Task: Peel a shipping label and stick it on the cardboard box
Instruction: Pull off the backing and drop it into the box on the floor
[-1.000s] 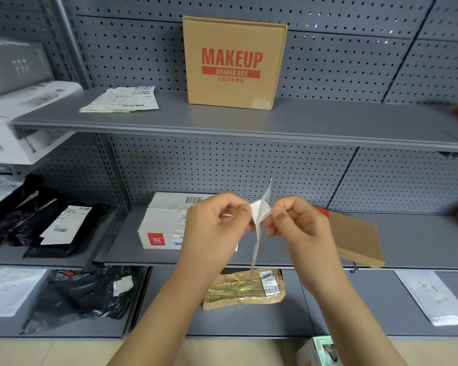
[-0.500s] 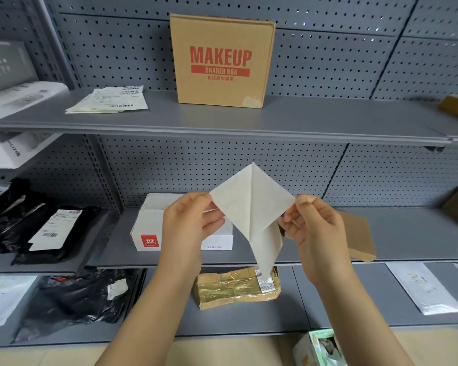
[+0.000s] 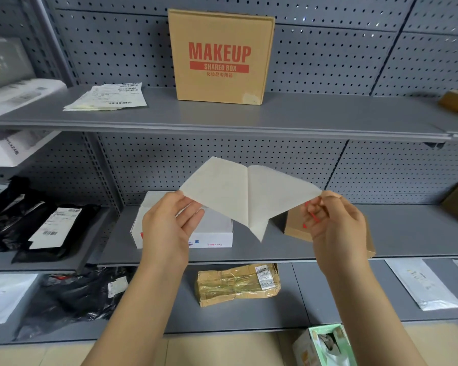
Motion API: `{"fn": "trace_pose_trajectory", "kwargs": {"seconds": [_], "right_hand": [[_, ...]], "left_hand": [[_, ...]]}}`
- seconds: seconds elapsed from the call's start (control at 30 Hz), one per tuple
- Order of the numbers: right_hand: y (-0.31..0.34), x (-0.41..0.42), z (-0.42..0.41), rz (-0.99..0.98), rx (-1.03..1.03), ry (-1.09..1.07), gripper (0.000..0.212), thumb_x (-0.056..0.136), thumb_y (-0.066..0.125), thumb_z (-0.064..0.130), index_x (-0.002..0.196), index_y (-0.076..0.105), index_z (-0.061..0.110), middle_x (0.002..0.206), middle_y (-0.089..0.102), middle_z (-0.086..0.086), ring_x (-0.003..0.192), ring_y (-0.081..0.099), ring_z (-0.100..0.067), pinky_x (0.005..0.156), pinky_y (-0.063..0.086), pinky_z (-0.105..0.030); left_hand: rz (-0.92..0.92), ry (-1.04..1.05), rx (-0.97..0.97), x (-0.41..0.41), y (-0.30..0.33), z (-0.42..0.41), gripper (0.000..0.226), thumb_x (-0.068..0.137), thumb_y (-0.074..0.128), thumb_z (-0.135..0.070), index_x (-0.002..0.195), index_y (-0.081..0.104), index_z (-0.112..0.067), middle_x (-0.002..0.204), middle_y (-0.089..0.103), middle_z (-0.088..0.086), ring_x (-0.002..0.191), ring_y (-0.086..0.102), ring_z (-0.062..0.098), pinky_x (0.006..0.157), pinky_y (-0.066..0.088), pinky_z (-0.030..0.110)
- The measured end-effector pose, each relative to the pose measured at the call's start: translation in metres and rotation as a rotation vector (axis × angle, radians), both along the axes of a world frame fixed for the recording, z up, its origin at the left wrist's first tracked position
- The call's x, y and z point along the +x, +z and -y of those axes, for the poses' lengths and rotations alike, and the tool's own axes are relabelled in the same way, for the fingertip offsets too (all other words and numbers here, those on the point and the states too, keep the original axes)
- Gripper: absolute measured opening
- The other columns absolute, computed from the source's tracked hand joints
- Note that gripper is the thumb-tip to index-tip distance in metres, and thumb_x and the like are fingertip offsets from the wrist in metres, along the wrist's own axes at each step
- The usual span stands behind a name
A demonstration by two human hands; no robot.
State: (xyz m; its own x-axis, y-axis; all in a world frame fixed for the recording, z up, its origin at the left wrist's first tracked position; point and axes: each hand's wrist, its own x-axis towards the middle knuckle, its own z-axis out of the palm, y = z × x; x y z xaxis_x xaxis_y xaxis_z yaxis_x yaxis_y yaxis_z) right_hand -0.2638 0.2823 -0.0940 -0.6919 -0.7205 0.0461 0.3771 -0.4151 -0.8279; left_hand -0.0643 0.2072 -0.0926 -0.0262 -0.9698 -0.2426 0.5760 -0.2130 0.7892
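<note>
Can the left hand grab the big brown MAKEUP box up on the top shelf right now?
Probably not yet. The left hand is pinching one corner of the pale label sheet, so it is busy. Nothing blocks the brown cardboard MAKEUP box, though.

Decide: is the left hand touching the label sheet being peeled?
Touching. The head view shows the left hand pinching the label sheet at its left corner.

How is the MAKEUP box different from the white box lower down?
The MAKEUP box is brown cardboard, standing upright on the top shelf. The white box lies flat on the middle shelf, partly hidden behind the left hand. Both have red printing.
</note>
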Motion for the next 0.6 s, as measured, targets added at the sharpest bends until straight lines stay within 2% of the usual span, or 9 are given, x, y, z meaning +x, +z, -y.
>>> {"fn": "trace_pose_trajectory", "kwargs": {"seconds": [0.13,0.27,0.43,0.6], "right_hand": [[0.001,-0.005,-0.002,0.024,-0.005,-0.051,0.032,0.094,0.043,0.005,0.063,0.050,0.012,0.052,0.054,0.006,0.054,0.051,-0.008,0.067,0.052,-0.023],[0.000,-0.011,-0.005,0.025,-0.025,-0.079,0.030,0.092,0.042,0.003,0.064,0.047,0.012,0.051,0.053,0.006,0.051,0.051,-0.008,0.065,0.050,-0.022],[-0.005,-0.023,-0.010,0.061,-0.052,-0.091,0.027,0.091,0.044,0.004,0.065,0.044,0.013,0.061,0.048,0.000,0.056,0.048,-0.010,0.065,0.046,-0.023],[-0.006,-0.031,-0.015,0.095,-0.071,-0.151,0.032,0.092,0.045,0.005,0.061,0.048,0.012,0.054,0.052,0.004,0.054,0.047,-0.010,0.062,0.048,-0.023]], "left_hand": [[-0.041,0.035,0.010,0.002,-0.001,0.001,0.011,0.091,0.055,-0.015,0.085,0.063,-0.009,0.091,0.067,0.007,0.084,0.068,0.017,0.064,0.059,0.021],[-0.064,0.072,0.010,0.003,-0.001,0.002,0.012,0.091,0.054,-0.014,0.086,0.064,-0.010,0.090,0.070,0.004,0.080,0.070,0.013,0.064,0.057,0.020],[-0.085,0.114,0.019,0.004,-0.004,0.004,0.011,0.091,0.053,-0.015,0.088,0.063,-0.011,0.091,0.069,0.003,0.081,0.070,0.011,0.062,0.056,0.018],[-0.092,0.150,0.024,0.007,-0.009,0.007,0.009,0.091,0.054,-0.015,0.092,0.062,-0.010,0.092,0.066,0.003,0.083,0.069,0.013,0.062,0.057,0.019]]}}
